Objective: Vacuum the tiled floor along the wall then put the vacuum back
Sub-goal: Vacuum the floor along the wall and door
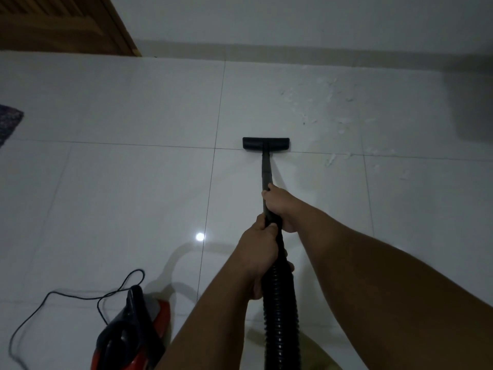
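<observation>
You gripped the black vacuum wand with both hands: your right hand clenched around it farther down, your left hand wrapped around the top of the ribbed hose just behind. The floor nozzle lay flat on the white tiled floor, on a grout line, short of the wall. Pale debris was scattered to its right. The red and black vacuum body sat at your lower left, its cord looping beside it.
</observation>
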